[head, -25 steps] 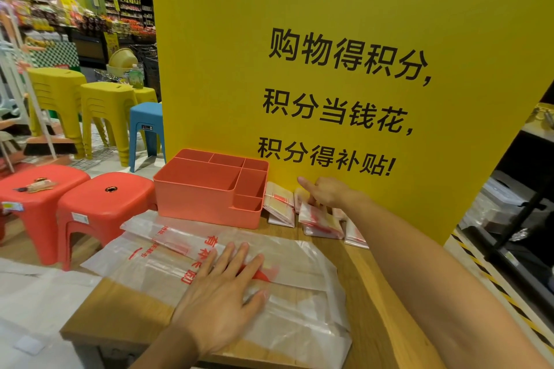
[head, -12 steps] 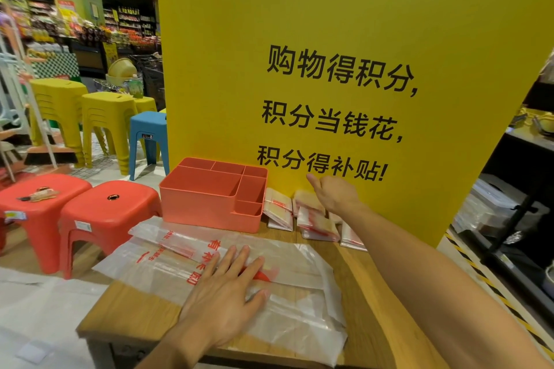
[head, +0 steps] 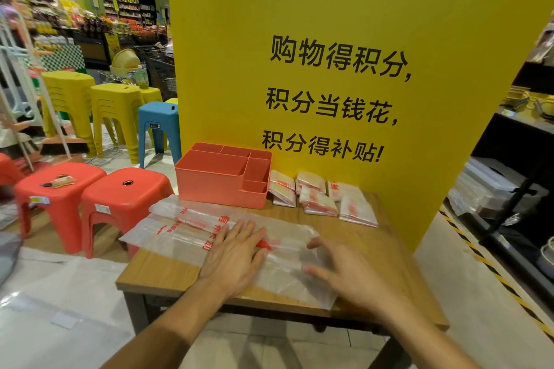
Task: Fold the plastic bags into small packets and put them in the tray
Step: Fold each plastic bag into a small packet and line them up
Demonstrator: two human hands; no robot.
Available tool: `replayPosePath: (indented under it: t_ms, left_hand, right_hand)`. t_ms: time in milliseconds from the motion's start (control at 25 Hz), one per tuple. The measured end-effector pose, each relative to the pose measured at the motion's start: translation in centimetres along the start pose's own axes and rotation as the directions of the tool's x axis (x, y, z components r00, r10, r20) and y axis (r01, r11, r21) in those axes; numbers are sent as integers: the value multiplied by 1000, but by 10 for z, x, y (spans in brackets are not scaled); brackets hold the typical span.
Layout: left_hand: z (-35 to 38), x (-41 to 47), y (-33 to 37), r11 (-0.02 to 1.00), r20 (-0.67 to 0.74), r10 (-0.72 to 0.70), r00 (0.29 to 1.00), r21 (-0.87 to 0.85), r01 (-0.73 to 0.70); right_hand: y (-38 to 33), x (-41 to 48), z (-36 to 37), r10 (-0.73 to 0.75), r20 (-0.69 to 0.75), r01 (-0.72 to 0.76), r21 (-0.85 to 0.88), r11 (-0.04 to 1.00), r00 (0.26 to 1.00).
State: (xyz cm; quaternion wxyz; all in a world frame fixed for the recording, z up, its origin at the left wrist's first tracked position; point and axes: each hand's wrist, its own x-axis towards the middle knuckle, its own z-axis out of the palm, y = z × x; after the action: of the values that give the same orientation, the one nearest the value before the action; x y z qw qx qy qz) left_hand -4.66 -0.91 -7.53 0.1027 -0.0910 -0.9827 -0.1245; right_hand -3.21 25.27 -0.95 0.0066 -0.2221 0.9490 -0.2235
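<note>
Lower centre: left hand (head: 236,257) presses flat on a spread plastic bag (head: 186,231) on the counter (head: 389,249); right hand (head: 344,275), fingers spread and empty, is at its end. Folded packets (head: 317,198) lie beside the tray (head: 221,189), none visibly inside.

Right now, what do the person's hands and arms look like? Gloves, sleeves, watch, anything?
Both are bare. The left hand and right hand have no gloves and no rings that I can make out, though the right one is motion-blurred. The left forearm and right forearm show no sleeve, watch or band up to the frame edge. No markings or cables are visible.
</note>
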Motion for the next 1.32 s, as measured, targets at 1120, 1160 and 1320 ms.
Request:
replayPosePath:
  t_ms: [1120, 1160, 1320]
  left_hand:
    - [-70, -99, -38, 969, 29, 207, 978, 128, -209]
    - [-73, -100, -40, 974, 11, 196, 980, 109, -196]
    - [-85, -99, -42, 989, -43, 148, 988, 27, -147]
  right_hand:
    - [51, -88, 22, -160, -209, 113, -218, 969, 965]
    - [54, -90, 18, -144, -199, 102, -204, 974, 969]
    - [62, -90, -1, -65, -159, 39, -165, 986, 985]
